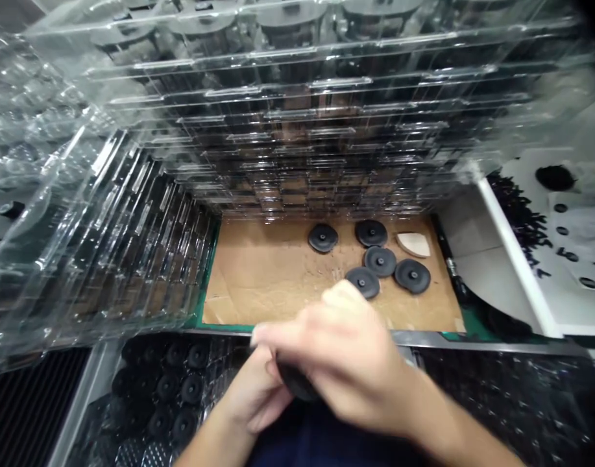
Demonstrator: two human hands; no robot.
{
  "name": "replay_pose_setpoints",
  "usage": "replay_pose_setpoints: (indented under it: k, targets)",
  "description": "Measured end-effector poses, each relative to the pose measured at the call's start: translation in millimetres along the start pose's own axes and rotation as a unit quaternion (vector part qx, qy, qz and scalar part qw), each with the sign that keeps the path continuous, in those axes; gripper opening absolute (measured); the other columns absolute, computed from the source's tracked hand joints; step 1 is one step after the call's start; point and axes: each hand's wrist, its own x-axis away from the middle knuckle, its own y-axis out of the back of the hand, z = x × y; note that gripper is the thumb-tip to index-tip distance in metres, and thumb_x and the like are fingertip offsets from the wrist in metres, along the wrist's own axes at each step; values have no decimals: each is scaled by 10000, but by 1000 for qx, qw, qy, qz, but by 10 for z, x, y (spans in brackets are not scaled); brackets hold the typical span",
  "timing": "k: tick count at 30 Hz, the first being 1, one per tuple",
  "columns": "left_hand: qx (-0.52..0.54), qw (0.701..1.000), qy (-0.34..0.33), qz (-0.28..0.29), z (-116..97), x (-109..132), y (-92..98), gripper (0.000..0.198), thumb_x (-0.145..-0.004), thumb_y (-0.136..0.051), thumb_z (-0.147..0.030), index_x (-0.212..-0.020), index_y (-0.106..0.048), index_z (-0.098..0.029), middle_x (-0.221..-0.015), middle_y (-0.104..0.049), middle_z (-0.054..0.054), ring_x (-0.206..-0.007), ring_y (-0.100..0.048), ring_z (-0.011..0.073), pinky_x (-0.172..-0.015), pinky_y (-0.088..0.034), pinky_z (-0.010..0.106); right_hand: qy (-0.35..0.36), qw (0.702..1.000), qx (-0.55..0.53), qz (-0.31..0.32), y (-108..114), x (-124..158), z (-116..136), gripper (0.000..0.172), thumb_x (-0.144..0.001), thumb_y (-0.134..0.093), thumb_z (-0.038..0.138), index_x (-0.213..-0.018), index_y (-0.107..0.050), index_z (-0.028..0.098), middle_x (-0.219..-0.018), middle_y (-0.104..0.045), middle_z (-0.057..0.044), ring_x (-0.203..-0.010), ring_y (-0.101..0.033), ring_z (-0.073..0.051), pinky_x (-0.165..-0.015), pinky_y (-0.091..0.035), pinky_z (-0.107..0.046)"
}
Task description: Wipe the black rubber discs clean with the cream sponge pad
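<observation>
Near the front edge of the bench, my right hand (348, 350) and my left hand (258, 392) are closed together around a dark disc-like part (297, 381). Most of that part is hidden by my fingers, and the hands are a little blurred. Beyond my right hand, several black rounded discs with a small central stud, one of them a black disc (379, 261), lie on a brown cardboard sheet (258, 272). A pale fan-shaped piece (414, 244) rests at the sheet's right side.
Tall stacks of clear plastic trays (297, 130) rise behind the cardboard, with more clear trays (107, 246) at the left. A white bin (516, 259) with small black parts (518, 220) stands right. Below left, a tray holds black discs (165, 386).
</observation>
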Motion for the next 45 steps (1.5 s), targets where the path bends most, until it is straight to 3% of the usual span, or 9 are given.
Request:
replay_pose_setpoints:
  k: [5, 8, 13, 21, 26, 32, 36, 40, 45]
  targets:
    - [88, 993, 20, 76, -48, 40, 2, 520, -570, -856, -366, -1061, -714, -272, -1113, -709, 41, -979, -682, 235, -765, -560, 281, -273, 957, -17, -94, -173, 199, -566, 234, -906, -523, 256, -1068, -689, 231, -972, -712, -26, -803, -648, -161, -692, -526, -275]
    - [91, 993, 22, 74, -46, 51, 68, 574, -558, -847, -416, -1092, -696, -271, -1153, -685, 52, -1020, -659, 245, -803, -558, 305, -277, 959, 4, -54, -467, 435, -821, 255, -886, -509, 237, -1029, -718, 213, -877, -693, -43, -758, -646, -169, -691, -550, -297]
    - [106, 994, 20, 33, -16, 30, 153, 662, -505, -844, -474, -1106, -690, -243, -1142, -690, 56, -1002, -660, 243, -779, -567, 288, -281, 954, 69, -75, -831, 747, -848, 358, -900, -465, 247, -1205, -647, 205, -1253, -540, -142, -914, -600, -216, -855, -523, -437]
    - [134, 988, -61, -48, -15, -15, 181, 595, -579, -829, -441, -1118, -679, -241, -1121, -711, 50, -1059, -657, 223, -904, -534, 299, -281, 953, 77, -83, -796, 612, -943, 317, -883, -490, 262, -1120, -675, 160, -1103, -620, -147, -919, -624, -234, -827, -534, -421]
    - [133, 984, -82, -82, -10, 2, 208, 587, -603, -828, -408, -1140, -662, -239, -1159, -702, 58, -1059, -657, 219, -899, -545, 308, -275, 955, 15, -112, -519, 283, -572, 272, -931, -476, 274, -1132, -625, 168, -918, -696, -70, -713, -645, -153, -652, -554, -273]
    - [81, 992, -87, -41, -15, 10, 142, 524, -620, -841, -307, -1111, -674, -230, -1085, -725, 47, -1013, -672, 202, -864, -548, 249, -115, 989, -25, -85, -331, 0, 159, 228, -937, -481, 160, -1100, -640, 151, -1001, -693, -75, -914, -635, -166, -829, -535, -288]
    - [51, 991, -105, -59, -36, 35, 115, 502, -573, -852, -148, -1041, -705, -257, -1016, -743, 0, -908, -693, 155, -759, -549, 169, -117, 993, -13, 29, -285, -86, 230, 187, -918, -517, 123, -983, -692, 115, -836, -679, -59, -744, -636, -149, -695, -533, -247]
    - [27, 994, -106, -15, -52, 67, 111, 506, -553, -873, -270, -1031, -720, -207, -936, -752, 38, -944, -686, 219, -816, -548, 233, -62, 993, -6, -100, -312, -95, 251, 260, -946, -459, 124, -1095, -657, 46, -852, -675, -101, -803, -629, -168, -763, -528, -277]
    - [43, 992, -113, -39, -76, 62, 107, 616, -458, -904, -345, -1042, -717, -287, -1059, -739, 1, -929, -692, 182, -838, -544, 226, -110, 991, -77, -7, -257, -42, 267, 163, -889, -556, 82, -953, -706, 101, -771, -655, -28, -682, -604, -92, -687, -509, -160]
